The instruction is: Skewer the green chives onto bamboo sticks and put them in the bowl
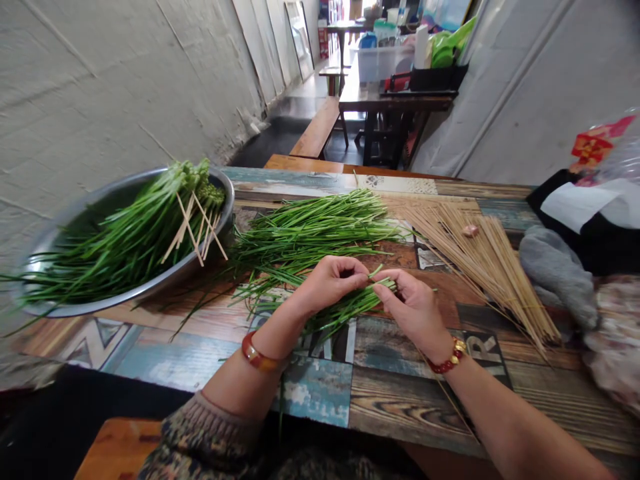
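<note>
My left hand (pixel 333 283) is closed, its thumb and forefinger pinching the pale end of a few garlic chives (pixel 375 272). Close beside it my right hand (pixel 413 310) is closed too, its fingertips on the same chive ends. A thin bamboo skewer (pixel 453 400) runs out from beneath the right palm toward the table's front edge; its tip is hidden by the fingers. Below and behind both hands lies a loose pile of garlic chives (pixel 320 227), stems pointing right. To the right of the pile, many bare bamboo skewers (pixel 500 267) are fanned out.
At left a metal basin (pixel 227 200) holds chive bunches with skewers (pixel 187 227) through their stems. A small pinkish piece (pixel 470 231) rests on the bare skewers. A grey cloth-like bundle (pixel 555 267) and a bag of garlic-like bulbs (pixel 617 333) stand at right. The patterned table (pixel 400 400) fills the foreground.
</note>
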A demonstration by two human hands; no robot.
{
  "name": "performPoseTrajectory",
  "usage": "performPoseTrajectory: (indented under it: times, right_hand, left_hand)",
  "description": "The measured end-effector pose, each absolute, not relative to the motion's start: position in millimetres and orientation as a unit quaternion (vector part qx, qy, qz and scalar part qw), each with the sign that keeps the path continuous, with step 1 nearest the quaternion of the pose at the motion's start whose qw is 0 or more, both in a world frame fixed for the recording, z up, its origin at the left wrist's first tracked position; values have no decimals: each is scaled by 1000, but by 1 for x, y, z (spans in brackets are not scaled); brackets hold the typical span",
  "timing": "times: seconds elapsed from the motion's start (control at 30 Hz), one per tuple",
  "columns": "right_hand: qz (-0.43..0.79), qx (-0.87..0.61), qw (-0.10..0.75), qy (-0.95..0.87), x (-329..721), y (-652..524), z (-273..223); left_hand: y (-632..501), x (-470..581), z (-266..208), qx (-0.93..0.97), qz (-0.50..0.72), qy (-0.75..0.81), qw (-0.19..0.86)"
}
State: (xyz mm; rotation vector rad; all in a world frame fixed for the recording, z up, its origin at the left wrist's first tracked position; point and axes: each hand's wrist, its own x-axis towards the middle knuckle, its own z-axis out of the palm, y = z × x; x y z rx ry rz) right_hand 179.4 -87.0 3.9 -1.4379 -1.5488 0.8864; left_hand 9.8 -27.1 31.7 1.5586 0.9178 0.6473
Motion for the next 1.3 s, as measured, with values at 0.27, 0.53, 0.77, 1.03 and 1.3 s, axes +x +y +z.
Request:
performPoseTrajectory:
  times: [0.27, 0.53, 0.77, 1.03, 1.3]
  right_hand:
    - [328, -557, 447, -619, 178, -88, 1]
    - [293, -564, 430, -641, 180, -91, 4]
    - [289, -569, 438, -633, 179, -92, 2]
    - [284, -567, 466, -617, 177, -92, -3]
    - [306, -578, 483, -583, 178, -88, -10]
  left_hand:
    - [-28, 9, 33, 660, 268, 373, 594]
    - [-28, 9, 33, 642, 268, 350, 627]
    - [-28, 9, 32, 630, 266, 344, 643]
    - [-29, 11, 30, 626, 260, 348, 648]
    - [-29, 13, 28, 626, 258, 346, 649]
